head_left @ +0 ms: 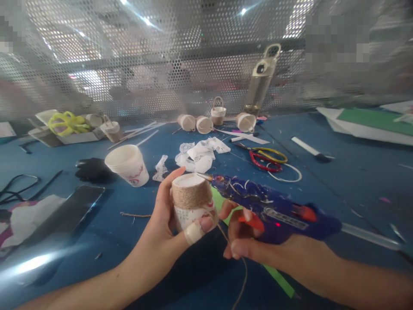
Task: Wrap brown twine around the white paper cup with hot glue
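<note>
A paper cup [193, 211] with brown twine wound round its upper part is gripped in my left hand [171, 224], whose thumb has a bandage on it. My right hand [258, 245] holds a blue glue gun [264, 200] with an orange trigger and a clear glue stick in its rear. The nozzle points left, close to the cup's upper edge; I cannot tell if it touches. Loose twine [244, 280] runs from the cup past my right fingertips, which seem to pinch it, and hangs down.
White cups [127, 165] stand stacked on the left, near a phone [61, 215]. White lace [203, 155] and scissors [267, 159] lie beyond the cup. Twine-wrapped cups [204, 125] and a bottle [261, 82] line the perforated screen [174, 73]. A green strip [280, 280] lies under my right hand.
</note>
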The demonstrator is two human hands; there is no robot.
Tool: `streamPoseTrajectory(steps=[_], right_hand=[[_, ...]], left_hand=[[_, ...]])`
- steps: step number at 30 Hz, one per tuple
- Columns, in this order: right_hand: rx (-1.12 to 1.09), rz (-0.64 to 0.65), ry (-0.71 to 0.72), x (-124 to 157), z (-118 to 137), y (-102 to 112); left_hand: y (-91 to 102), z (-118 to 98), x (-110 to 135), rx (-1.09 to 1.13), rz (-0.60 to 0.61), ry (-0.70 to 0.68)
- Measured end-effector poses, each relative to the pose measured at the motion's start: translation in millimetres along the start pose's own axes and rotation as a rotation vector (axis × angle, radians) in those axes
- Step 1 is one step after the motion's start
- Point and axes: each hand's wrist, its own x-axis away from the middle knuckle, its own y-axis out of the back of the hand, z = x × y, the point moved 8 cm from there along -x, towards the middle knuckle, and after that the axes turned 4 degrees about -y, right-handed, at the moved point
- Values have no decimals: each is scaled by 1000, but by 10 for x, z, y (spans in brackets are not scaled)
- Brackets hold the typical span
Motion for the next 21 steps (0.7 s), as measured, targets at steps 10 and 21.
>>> streamPoseTrajectory(steps=[10,21], right_hand=[[145,-179,19,13,81,98],[362,-344,148,51,267,283]], left_hand=[[30,-22,-15,-56,-20,-15],[25,-8,5,-86,13,10]])
